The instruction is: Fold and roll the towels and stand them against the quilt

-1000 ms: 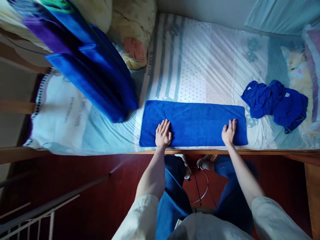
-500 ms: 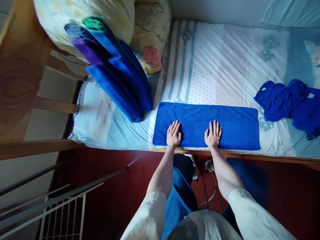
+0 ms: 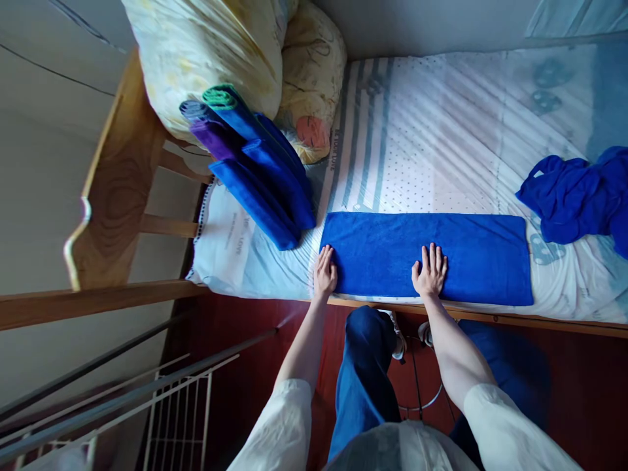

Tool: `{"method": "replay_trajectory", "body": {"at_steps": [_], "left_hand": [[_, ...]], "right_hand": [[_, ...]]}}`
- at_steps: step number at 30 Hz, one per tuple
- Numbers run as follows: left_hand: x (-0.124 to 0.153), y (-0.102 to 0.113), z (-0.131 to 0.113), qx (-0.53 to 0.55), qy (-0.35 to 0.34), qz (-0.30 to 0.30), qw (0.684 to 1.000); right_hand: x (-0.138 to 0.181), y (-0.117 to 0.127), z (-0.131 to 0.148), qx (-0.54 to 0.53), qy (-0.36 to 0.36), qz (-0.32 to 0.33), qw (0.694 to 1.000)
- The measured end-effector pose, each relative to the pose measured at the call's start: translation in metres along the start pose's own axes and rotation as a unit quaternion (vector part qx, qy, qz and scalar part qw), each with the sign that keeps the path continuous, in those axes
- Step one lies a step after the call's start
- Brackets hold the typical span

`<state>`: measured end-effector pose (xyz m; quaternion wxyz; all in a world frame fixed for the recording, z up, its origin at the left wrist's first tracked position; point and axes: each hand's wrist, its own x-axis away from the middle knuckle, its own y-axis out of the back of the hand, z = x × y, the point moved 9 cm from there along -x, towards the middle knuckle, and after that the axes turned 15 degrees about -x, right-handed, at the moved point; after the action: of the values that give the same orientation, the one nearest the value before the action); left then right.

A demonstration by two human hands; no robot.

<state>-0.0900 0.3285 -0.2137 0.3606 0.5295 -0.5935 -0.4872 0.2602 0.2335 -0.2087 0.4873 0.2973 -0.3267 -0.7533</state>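
Observation:
A long blue towel (image 3: 471, 252) lies folded flat along the near edge of the bed (image 3: 432, 131). My left hand (image 3: 325, 273) rests at the towel's left end, fingers stretched out on its edge. My right hand (image 3: 430, 272) lies flat on the towel near its middle, fingers spread. Neither hand holds anything.
A stack of folded blue, purple and green towels (image 3: 255, 163) leans against pillows (image 3: 235, 52) at the left. A crumpled blue cloth (image 3: 574, 196) lies at the right. A wooden bed frame (image 3: 118, 196) and a white wire rack (image 3: 161, 418) stand at the left.
My left hand has slid left to the towel's end. My right hand moved from the towel's right end to its middle. The camera view has turned left.

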Motion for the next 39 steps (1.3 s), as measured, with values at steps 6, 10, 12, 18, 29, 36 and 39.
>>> {"method": "replay_trajectory", "body": {"at_steps": [6, 10, 12, 18, 29, 36, 39], "left_hand": [[0.0, 0.015, 0.003, -0.068, 0.039, -0.021, 0.997], [-0.001, -0.003, -0.086, -0.081, -0.063, 0.015, 0.995], [-0.001, -0.028, -0.152, -0.047, -0.177, 0.07, 0.981], [-0.013, -0.072, -0.255, -0.005, -0.327, 0.103, 0.94], [-0.088, -0.022, -0.071, -0.082, -0.043, 0.034, 0.995], [-0.12, -0.014, -0.035, -0.074, 0.022, 0.039, 0.996], [-0.108, -0.014, -0.07, -0.081, 0.021, 0.03, 0.996]], "right_hand": [[-0.001, 0.001, 0.0, -0.018, -0.009, -0.003, 1.0], [0.0, 0.0, 0.0, -0.019, -0.009, -0.006, 1.0], [0.0, 0.0, -0.001, -0.016, -0.006, -0.012, 1.0], [0.001, -0.001, -0.004, -0.009, 0.0, -0.028, 1.0], [0.0, 0.0, -0.002, -0.012, -0.005, -0.021, 1.0], [0.001, 0.0, 0.0, -0.005, -0.003, -0.017, 1.0], [0.001, 0.001, 0.001, -0.006, -0.003, -0.019, 1.0]]}}
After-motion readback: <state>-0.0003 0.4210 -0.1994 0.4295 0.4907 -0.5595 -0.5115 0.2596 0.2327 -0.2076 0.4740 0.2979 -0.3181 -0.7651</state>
